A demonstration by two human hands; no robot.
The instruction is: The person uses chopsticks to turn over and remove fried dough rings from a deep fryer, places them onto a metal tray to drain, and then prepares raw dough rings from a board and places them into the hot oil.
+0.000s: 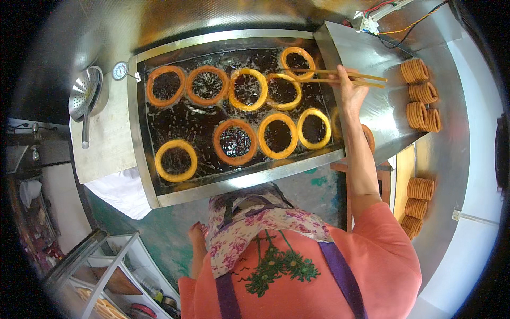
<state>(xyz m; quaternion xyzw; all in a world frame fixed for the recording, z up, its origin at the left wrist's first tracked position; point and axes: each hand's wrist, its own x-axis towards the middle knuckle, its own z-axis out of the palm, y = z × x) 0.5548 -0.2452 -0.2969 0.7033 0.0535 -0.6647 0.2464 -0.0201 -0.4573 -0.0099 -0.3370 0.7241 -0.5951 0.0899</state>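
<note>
My right hand (350,90) grips a pair of long wooden chopsticks (372,77) over the right side of a metal-rimmed fryer (234,182) of dark, bubbling oil. Their tips reach the upper-right golden dough ring (296,50) and a paler dough ring (287,107) beside it; whether they pinch either one I cannot tell. Several more rings float around, some deeper brown, like the dough ring (217,143) in the lower middle. My left hand (197,232) hangs low beside my floral apron (231,250), away from the fryer, its fingers loosely apart with nothing visible in them.
A perforated metal skimmer (85,95) and a dial thermometer (120,70) are left of the fryer. Coiled brown stacks of fried rings (422,93) stand on the right, with more fried rings (421,189) nearer me. Wires (406,32) hang at the upper right. A shelf (114,266) stands lower left.
</note>
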